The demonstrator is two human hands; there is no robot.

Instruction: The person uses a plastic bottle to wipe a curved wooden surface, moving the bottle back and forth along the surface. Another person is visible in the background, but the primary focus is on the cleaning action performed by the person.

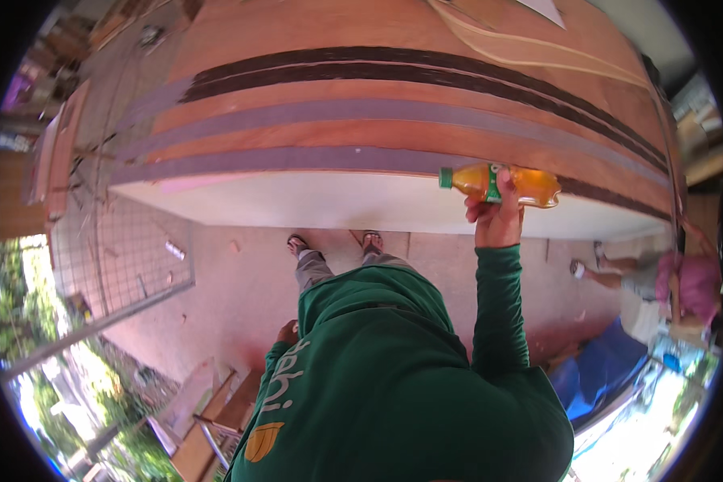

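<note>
My right hand [500, 213] is raised over the front edge of a broad reddish-brown worktable [313, 90]. Its fingers wrap around a small clear plastic bottle [538, 186] of amber liquid, which has a green cap and a green label. The bottle lies sideways, cap toward the left. Low by my left hip hangs my left hand [288, 332], partly hidden by my green shirt, and its fingers are too small and dark to read. Long purple strips [297, 158] and dark brown strips [377, 56] run across the tabletop.
A wire-mesh panel [140, 265] stands on the left, with wooden boards [205, 418] behind me at lower left. At the right, a person in a pink top [691, 289] is near the table's end. A blue sheet [602, 369] lies at lower right.
</note>
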